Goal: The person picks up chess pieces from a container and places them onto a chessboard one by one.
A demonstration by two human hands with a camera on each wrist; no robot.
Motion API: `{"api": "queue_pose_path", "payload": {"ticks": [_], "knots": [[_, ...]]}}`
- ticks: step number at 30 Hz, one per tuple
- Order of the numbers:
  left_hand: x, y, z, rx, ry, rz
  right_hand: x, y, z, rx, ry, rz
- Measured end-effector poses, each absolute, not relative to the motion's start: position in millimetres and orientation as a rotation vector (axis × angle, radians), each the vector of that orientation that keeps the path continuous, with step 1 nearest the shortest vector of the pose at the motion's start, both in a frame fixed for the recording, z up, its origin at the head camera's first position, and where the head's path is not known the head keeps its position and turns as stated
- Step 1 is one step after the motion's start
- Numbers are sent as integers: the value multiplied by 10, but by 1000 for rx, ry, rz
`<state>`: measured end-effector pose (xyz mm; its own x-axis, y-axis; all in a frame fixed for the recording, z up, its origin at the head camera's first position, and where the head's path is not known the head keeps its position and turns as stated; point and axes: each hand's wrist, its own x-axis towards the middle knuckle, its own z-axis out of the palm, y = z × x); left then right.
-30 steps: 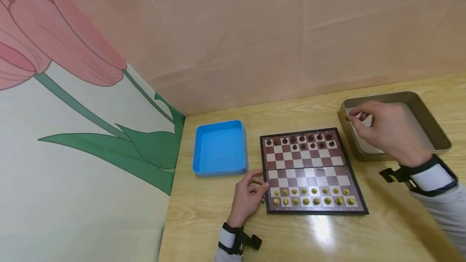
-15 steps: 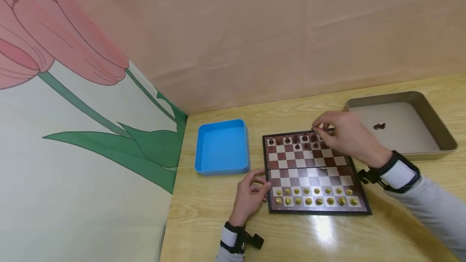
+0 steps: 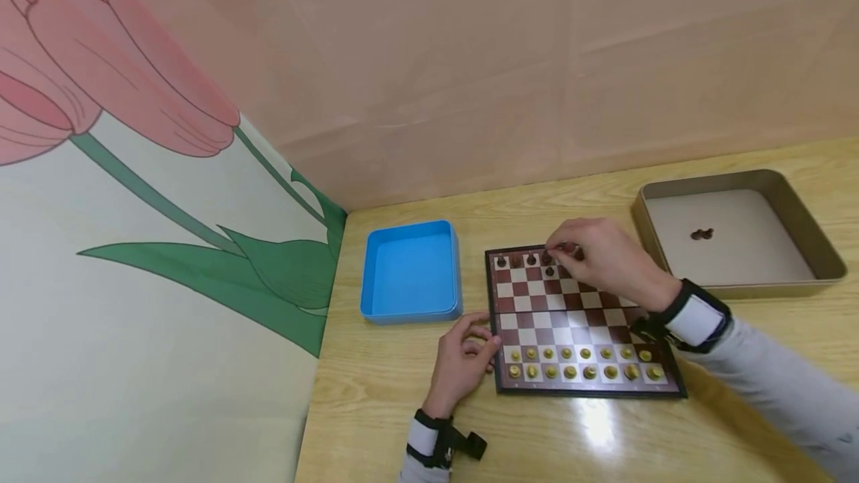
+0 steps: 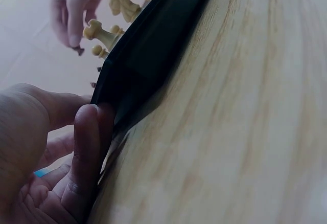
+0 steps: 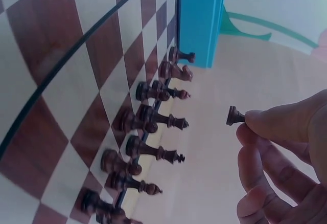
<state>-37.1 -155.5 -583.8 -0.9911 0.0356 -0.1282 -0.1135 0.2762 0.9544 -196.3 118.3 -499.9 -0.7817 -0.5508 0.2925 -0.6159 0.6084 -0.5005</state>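
Note:
My right hand [image 3: 597, 256] is over the far side of the chessboard [image 3: 545, 321]. Between its thumb and fingertips it pinches a small dark brown chess piece [image 5: 234, 115]; base and stem show, while the fingers cover the top. In the right wrist view dark pieces stand in rows below, among them a king [image 5: 158, 150] and a knight [image 5: 176, 71]. At the board's left edge, my left hand [image 3: 458, 364] holds the black rim with thumb and fingers, seen close up in the left wrist view. Gold-coloured pieces [image 3: 570, 372] fill the two near rows.
To the left of the board sits a blue open box [image 3: 411, 311]. A brown tin [image 3: 751, 291] on the right has a few dark chess pieces [image 3: 702, 234] lying in it. Wooden tabletop [image 3: 376, 408] surrounds them, with a pinkish wall covering behind.
My right hand has moved left from above the brown tin to the board's far row, uncovering dark pieces in the tin. The left hand stays at the board's edge.

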Motion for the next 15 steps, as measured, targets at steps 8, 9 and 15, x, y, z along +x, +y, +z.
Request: {"api": "queue_pose_path", "payload": {"ticks": [8,9,15], "knots": [[-373,-1558,-5852,-37,2411,1835,-1981,1111,-5071,1064,-2757,922],[-373,-1558,-5855,-37,2409,1838,-1981,1107,-5078,1072,-2759,919],[-374,-1557,-5856,-47,2407,1844,-1987,1059,-5115,1100,-2760,914]]}}
